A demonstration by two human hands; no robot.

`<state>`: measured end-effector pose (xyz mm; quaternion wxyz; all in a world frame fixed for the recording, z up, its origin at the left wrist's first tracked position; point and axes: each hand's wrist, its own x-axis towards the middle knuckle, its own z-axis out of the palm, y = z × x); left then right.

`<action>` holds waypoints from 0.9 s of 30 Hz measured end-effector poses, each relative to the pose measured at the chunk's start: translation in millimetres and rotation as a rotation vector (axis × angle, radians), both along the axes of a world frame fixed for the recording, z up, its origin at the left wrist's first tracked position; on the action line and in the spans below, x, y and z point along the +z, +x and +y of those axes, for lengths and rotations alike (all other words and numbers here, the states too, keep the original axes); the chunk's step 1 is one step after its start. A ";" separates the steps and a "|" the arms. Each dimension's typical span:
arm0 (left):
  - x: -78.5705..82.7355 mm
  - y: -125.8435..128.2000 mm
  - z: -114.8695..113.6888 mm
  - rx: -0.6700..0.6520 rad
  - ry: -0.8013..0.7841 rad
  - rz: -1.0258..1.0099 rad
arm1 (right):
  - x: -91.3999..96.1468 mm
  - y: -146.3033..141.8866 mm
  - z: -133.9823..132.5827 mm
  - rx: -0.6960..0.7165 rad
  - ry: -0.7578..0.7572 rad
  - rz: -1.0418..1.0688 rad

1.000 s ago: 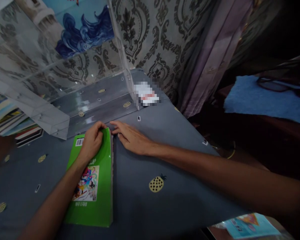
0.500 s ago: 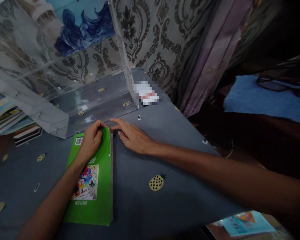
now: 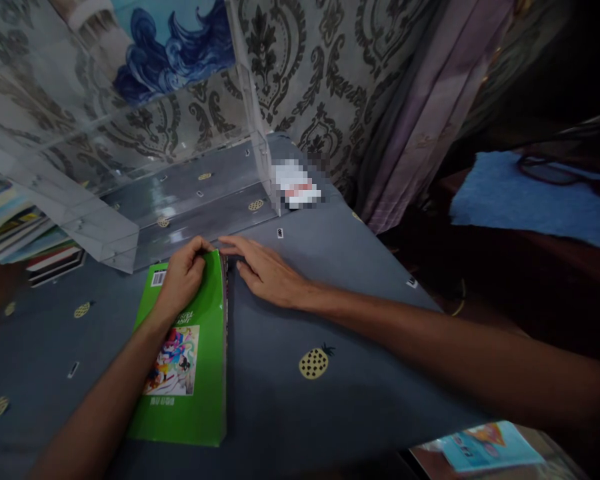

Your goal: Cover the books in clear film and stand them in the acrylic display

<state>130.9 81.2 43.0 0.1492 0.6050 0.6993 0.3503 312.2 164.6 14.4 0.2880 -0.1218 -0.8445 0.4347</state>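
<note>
A green paperback book (image 3: pixel 207 393) with a picture panel and a barcode lies on the grey cloth-covered table, its cover print upside down to me. My left hand (image 3: pixel 183 273) rests over its far end, fingers curled and pinching the far right corner. Just right of that corner is my right hand (image 3: pixel 265 270), with index finger stretched out and thumb apart. Its fingertips come close to the book's edge; whether they touch it I cannot tell. Part of the cover is hidden under my left hand and forearm.
Beyond the book stands a clear acrylic rack (image 3: pixel 120 243). Several stacked books (image 3: pixel 35 233) lie left of it, and a blurred white item (image 3: pixel 297 187) sits by its right end. Eyeglasses (image 3: pixel 550 170) rest on a blue cloth (image 3: pixel 500 200) at right. A blue packet (image 3: pixel 495 443) lies below the table edge.
Both hands and the book hold nearly the same place. The view has shifted very slightly.
</note>
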 end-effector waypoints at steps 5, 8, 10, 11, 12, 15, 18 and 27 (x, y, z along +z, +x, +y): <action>1.1 -0.9 0.2 0.007 -0.015 -0.012 | -3.4 -0.9 1.5 -0.005 0.007 -0.015; 0.5 -1.6 0.1 0.020 -0.025 -0.005 | -3.9 -1.2 1.1 -0.017 0.000 -0.021; -0.2 -1.9 0.1 0.023 -0.023 -0.005 | -2.9 -0.8 0.4 -0.018 -0.005 -0.004; -0.4 -1.9 0.1 0.023 -0.019 -0.005 | -2.2 -0.5 0.0 -0.012 -0.003 0.011; -0.5 -1.9 0.2 0.023 -0.013 -0.004 | -1.5 -0.1 -0.2 -0.003 0.003 0.028; 0.2 -1.6 0.2 0.018 -0.010 0.000 | -0.6 0.8 -0.2 0.020 0.014 0.048; 1.2 -1.3 0.1 0.010 -0.021 -0.004 | -1.8 0.4 0.7 0.020 -0.007 0.019; 2.5 0.4 0.0 0.012 -0.015 -0.004 | 0.4 0.7 -0.6 0.013 0.013 0.046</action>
